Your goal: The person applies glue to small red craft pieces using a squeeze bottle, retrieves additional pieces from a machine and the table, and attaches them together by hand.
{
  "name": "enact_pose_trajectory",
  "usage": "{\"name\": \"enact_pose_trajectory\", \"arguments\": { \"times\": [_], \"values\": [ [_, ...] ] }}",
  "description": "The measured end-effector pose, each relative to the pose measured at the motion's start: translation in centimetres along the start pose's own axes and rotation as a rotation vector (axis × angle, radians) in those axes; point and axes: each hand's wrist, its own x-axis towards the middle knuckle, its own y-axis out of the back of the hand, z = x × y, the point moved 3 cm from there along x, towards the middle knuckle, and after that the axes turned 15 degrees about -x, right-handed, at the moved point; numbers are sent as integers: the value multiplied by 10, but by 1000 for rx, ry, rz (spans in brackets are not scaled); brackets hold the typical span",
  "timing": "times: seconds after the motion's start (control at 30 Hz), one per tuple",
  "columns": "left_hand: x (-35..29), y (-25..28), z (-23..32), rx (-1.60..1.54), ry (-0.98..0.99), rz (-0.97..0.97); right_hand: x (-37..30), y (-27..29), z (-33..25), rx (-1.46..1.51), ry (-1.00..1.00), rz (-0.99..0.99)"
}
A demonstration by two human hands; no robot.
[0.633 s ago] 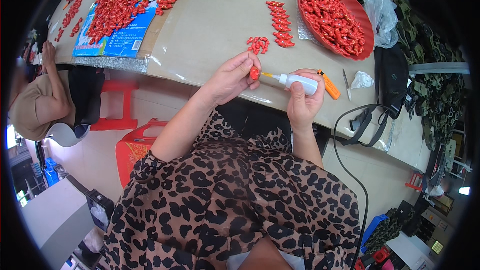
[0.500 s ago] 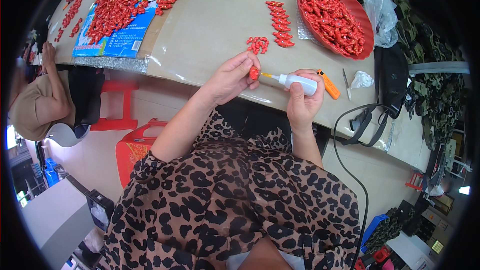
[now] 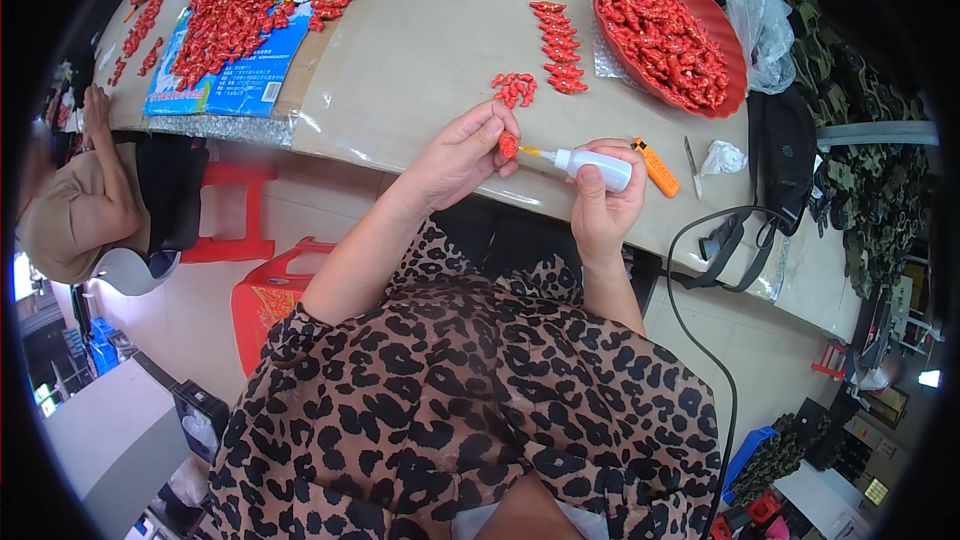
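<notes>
Between the fingertips of my left hand [image 3: 462,157] is a small red figurine [image 3: 508,146], pinched near the table's front edge. My right hand [image 3: 608,198] is closed round a white squeeze bottle [image 3: 597,169]. Its thin yellowish tip points left and reaches the figurine or stops very close to it; I cannot tell which. Just beyond my left hand lies a little heap of small red pieces [image 3: 515,90]. Farther back, a column of red figurines [image 3: 562,48] is lined up beside a red scalloped tray [image 3: 737,50] full of similar pieces.
Right of the bottle lie an orange utility knife [image 3: 656,168], a thin blade-like tool [image 3: 693,168] and crumpled white tissue [image 3: 724,157]. A black bag [image 3: 783,155] and cable are at the right edge. More red pieces cover a blue printed sheet [image 3: 228,87]; a co-worker [image 3: 95,195] sits at far left.
Almost nothing differs. The bottle and my right hand have shifted very slightly left; my left hand keeps the figurine in the same place.
</notes>
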Motion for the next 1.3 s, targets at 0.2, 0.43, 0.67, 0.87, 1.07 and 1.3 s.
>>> {"name": "enact_pose_trajectory", "arguments": {
  "times": [0.2,0.43,0.67,0.87,1.07,1.3],
  "values": [
    [-1,0,0,-7,2,-6,-1,-1,-1,-10,7,0],
    [0,2,0,6,-8,-24,-1,0,2,-8,8,19],
    [-1,0,3,108,-52,48,-1,9,11,229,-141,145],
    [-2,2,2,96,-64,49,-5,7,12,140,-111,127],
    [-2,2,3,97,-79,52,-5,7,8,57,-83,109],
    [-2,2,3,99,-85,58,-6,7,7,40,-58,129]
  ]
}}
